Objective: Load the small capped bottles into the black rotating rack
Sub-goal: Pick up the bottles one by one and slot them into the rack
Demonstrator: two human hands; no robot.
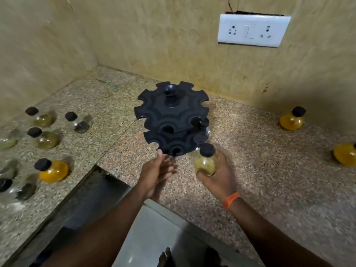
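No readable text, brand, number or sign shows anywhere in the view. The small capped bottles point(51, 171) on the tabletop point(260, 170) carry no labels, the black rotating rack point(171, 114) bears no marking, and the white socket plate point(253, 30) on the far wall is plain.

The black rack point(171, 120) stands mid-counter point(260, 170), close to the back wall point(173, 45), leaving only a narrow strip behind it. Its near side is crowded: the left hand point(157, 172) touches the lower tier's rim, and the right hand point(217, 174) with a yellow-green bottle point(205, 160) sits just beside it. Wide bare counter lies to the right, up to two orange bottles point(290, 120). A cluster of bottles point(44, 135) blocks the left.
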